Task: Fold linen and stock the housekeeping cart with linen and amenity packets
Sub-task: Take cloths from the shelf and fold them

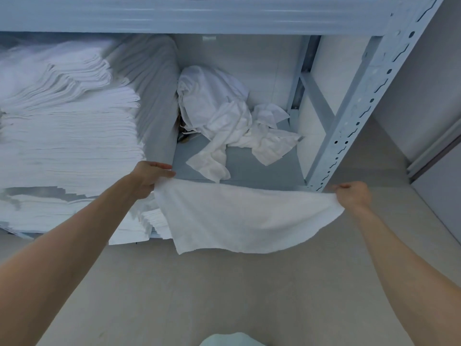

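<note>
Your left hand (149,177) grip pinching white towel (239,218) corner at 9 o'clock, right hand (353,196) grip pinching opposite corner at 3 o'clock, towel stretched before shelf (262,168), crumpled linen (224,116) at 12 o'clock, folded stack (67,146) at 10 o'clock.

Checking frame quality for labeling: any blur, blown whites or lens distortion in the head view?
Head view: strong wide-angle bending of the shelf upright; folded linen stack at far left is smeared and nearly blown out; light is soft and even, no hard shadows; the towel and both hands, left hand, right hand, are sharp.
</note>
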`<state>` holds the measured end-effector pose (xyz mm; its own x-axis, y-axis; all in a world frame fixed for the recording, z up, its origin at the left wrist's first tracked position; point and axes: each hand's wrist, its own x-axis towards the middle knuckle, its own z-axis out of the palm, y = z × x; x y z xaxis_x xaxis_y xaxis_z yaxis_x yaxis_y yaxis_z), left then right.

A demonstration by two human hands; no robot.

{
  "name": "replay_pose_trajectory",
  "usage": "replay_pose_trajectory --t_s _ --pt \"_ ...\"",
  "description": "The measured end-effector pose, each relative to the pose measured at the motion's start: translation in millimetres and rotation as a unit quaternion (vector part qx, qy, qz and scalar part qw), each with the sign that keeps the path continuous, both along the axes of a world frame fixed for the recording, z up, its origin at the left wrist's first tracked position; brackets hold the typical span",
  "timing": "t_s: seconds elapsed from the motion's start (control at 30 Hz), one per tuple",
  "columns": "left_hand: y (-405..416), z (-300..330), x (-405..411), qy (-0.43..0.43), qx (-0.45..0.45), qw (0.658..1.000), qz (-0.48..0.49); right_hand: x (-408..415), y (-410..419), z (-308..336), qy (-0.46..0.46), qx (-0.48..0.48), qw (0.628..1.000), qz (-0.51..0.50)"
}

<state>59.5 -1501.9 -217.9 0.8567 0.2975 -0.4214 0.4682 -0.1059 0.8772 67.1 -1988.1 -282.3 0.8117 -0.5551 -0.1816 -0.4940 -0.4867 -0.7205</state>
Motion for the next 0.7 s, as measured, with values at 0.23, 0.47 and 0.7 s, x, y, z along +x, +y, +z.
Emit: replay_pose_trajectory --t_s 0.23,0.47,0.7 --pt "5 -9 -10 -0.034 0.244 0.931 -0.268 -3 1 6 -0.026 0.231 0.971 -0.056" --pt "12 -28 -6 -0.064 0.429 0.854 -0.286 -10 7 16 -0.061 0.284 0.955 -0.049" --pt "19 -25 -8 -0.08 0.377 0.897 -0.215 -22 -6 16 0.065 0.261 0.951 0.154"
